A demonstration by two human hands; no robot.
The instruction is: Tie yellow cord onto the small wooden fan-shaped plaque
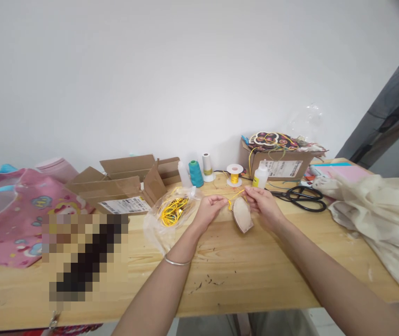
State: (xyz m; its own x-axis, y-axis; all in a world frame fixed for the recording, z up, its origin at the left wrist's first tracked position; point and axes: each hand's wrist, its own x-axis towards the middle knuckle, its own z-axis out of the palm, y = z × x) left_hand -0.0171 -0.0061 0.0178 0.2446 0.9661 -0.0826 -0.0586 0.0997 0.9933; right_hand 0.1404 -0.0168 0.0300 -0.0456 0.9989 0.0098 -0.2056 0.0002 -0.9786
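Note:
My left hand [210,210] pinches a yellow cord [236,195] near its end. The cord runs across to my right hand [261,204], whose fingers are closed around it. Just below the cord, a small beige piece [242,214] with a rounded top and a darker stitched-looking edge hangs or rests against the fingers of my right hand. Whether those fingers also grip this piece I cannot tell. Left of my left hand, a clear plastic bag [155,228] holds a coil of yellow cord [174,212].
Black-handled scissors [304,198] lie right of my right hand. Behind stand a teal thread cone [196,173], a yellow cord spool [235,176], a white bottle [260,176] and a filled cardboard box [272,163]. An open box [122,186] and pink fabric [28,210] are left, cream cloth [370,210] right.

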